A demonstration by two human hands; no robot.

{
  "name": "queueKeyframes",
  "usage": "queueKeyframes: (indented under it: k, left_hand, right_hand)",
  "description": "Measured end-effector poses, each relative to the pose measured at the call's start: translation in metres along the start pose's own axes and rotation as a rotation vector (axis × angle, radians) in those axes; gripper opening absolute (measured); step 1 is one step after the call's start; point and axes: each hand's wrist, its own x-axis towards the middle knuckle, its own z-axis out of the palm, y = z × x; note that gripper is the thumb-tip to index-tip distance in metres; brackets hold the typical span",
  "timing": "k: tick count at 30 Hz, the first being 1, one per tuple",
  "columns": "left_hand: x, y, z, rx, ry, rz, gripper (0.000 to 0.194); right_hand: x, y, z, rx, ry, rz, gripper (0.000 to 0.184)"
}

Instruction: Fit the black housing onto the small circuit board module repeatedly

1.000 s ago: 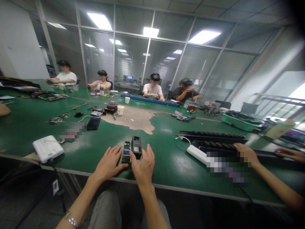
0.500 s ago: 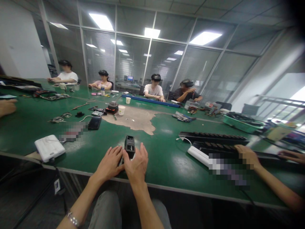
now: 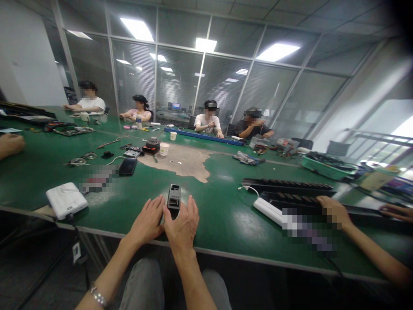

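A black plastic housing [image 3: 174, 196] with square cut-outs on its top face stands near the table's front edge, between my two hands. My right hand [image 3: 181, 224] grips it, with the thumb on the near left side and the fingers along the right. Pressed against its left side is my left hand [image 3: 146, 221], fingers close together and thumb tucked near the housing's base. The circuit board that lay here is out of sight, beneath the housing or behind my hands; I cannot tell which.
A white box-shaped device [image 3: 66, 200] and a dark phone [image 3: 127, 166] lie to the left. Paper cups [image 3: 164, 149] stand further back. At right are a white power strip [image 3: 269, 210], black slotted rails [image 3: 287, 185] and a co-worker's hand [image 3: 334, 211]. Several people sit across the table.
My right hand has moved left with the housing, from beside the circuit board to over its place. The board has gone from view. My left hand has stayed close, now against the housing.
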Motion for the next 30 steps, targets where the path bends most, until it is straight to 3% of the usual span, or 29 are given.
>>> queueKeyframes:
  k: [8, 15, 21, 26, 30]
  left_hand:
    - [0.002, -0.001, 0.002, 0.039, -0.007, -0.009, 0.071]
    - [0.002, 0.0, 0.0, 0.055, -0.027, -0.019, 0.074]
    - [0.002, 0.002, -0.003, 0.06, -0.039, -0.009, 0.072]
    - [0.003, 0.003, -0.004, 0.056, -0.033, 0.001, 0.069]
    - [0.003, 0.003, -0.005, 0.043, -0.022, 0.004, 0.066]
  right_hand:
    - [-0.007, 0.007, 0.012, -0.035, -0.075, 0.02, 0.049]
    - [-0.013, 0.017, 0.016, -0.026, -0.064, 0.044, 0.081]
    - [-0.013, 0.017, 0.017, -0.02, -0.068, 0.04, 0.073]
    - [-0.013, 0.015, 0.017, -0.012, -0.087, 0.036, 0.05]
    - [-0.014, 0.015, 0.017, 0.02, -0.072, 0.025, 0.046]
